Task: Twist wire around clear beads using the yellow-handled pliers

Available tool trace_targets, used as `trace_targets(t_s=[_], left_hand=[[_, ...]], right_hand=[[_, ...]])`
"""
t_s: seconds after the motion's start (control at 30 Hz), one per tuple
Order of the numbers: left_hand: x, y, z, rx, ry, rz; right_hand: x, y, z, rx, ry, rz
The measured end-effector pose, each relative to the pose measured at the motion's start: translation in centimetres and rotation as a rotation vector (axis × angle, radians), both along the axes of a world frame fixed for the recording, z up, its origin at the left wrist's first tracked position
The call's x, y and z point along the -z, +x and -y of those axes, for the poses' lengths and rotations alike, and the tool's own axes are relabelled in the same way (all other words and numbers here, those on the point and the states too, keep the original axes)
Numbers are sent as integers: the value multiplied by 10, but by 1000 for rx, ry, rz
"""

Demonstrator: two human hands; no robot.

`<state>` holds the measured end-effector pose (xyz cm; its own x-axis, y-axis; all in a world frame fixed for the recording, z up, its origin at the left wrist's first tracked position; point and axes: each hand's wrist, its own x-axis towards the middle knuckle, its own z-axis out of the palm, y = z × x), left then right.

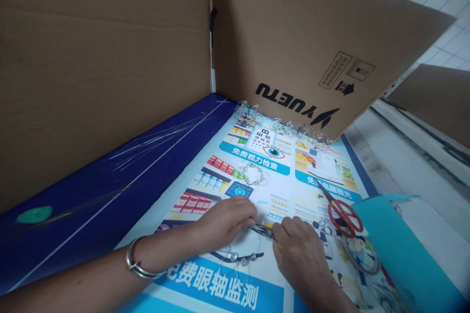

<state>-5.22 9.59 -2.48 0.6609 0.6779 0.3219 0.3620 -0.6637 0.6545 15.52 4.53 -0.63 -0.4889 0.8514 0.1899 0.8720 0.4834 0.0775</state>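
Near the middle of the head view, my left hand [233, 219] is closed in a pinch on a thin wire strand with clear beads [244, 259], which hangs in a loop below it. My right hand [299, 249] is wrapped round a pair of pliers [262, 230]. The metal jaws of the pliers point left and reach my left fingertips. A ring of clear beads and wire [253, 174] lies on the printed poster [264, 279] beyond my hands.
Red-handled scissors [345, 217] and a coil of wire [362, 256] lie at the right beside a turquoise sheet [400, 244]. Wire pieces [290, 124] line the back along the cardboard wall [286, 34]. Loose strands [157, 137] and a green object [35, 214] are at the left.
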Motion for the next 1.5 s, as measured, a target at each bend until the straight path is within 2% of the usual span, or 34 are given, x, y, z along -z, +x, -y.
trace_targets(t_s=[0.4,0.67,1.2,1.5], left_hand=[[1,3,1,27,141,-121],[-1,3,2,32,162,-133],[0,3,3,47,119,-123],[1,0,-1,-66,-11,61]], right_hand=[[-2,-1,-1,29,-29,19],[-5,0,-1,22,-46,20],[-5,0,-1,43,-106,61],[-4,6,0,75,-90,24]])
